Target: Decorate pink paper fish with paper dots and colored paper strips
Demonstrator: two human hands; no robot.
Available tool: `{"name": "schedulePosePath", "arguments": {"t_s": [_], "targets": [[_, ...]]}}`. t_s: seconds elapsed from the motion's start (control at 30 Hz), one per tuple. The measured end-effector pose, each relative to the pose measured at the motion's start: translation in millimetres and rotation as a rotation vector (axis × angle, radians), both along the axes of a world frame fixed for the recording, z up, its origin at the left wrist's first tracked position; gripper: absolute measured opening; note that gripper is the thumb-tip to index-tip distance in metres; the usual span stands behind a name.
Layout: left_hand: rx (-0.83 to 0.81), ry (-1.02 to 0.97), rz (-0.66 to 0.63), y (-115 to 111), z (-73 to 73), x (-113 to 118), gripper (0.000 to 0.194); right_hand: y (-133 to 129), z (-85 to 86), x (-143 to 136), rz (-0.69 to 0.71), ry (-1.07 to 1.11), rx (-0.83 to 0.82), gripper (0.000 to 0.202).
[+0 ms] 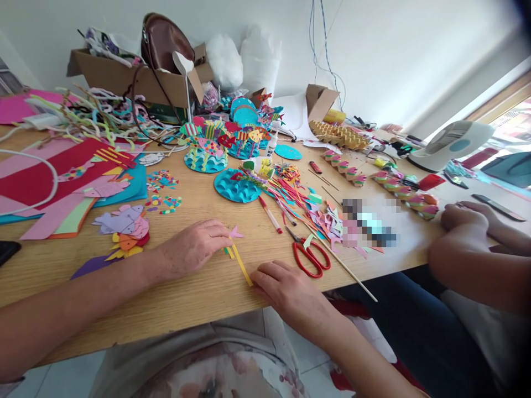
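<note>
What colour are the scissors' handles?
Red; the scissors lie beside the right hand, clearest in the head view.

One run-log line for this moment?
left hand: fingertips on yellow paper strip | right hand: at strip's near end | red scissors: idle beside

view: head camera, a single view
position: above the near edge of the surface (199,298)
facing: forward and down, towards the far wall
nearness: close over the hands, the far clutter smaller
</note>
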State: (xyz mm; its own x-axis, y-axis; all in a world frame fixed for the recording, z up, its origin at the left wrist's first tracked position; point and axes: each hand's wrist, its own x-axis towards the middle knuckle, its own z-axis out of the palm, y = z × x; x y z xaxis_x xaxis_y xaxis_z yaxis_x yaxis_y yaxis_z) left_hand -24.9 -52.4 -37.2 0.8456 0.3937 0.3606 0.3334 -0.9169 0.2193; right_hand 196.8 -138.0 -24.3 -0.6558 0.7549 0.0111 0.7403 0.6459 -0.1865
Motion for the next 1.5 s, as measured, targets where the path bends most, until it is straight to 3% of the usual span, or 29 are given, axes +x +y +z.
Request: {"name": "schedulePosePath", "arguments": {"t_s": [0.23, 0.53, 0.97, 1.5], "targets": [[-0.043, 0.004, 0.030, -1, 1.9, 2, 0.034, 2, 6.2, -5, 0.113, -0.104, 0.097, 0.013], [-0.038, 0.019, 0.049, -4, -1.3, 2, 0.037, 2, -2.4, -6, 0.108, -0.116, 0.175, 0.016], [-0.094, 0.036, 0.064, 7, -6.8, -3, 0.041, 3, -11.5, -2, -0.125, 0.197, 0.078, 0.015], [0.114, 0.117, -0.029, 7, -11.9, -1, 0.037, 6, -10.1, -2, -0.351, 0.370, -0.074, 0.012]]}}
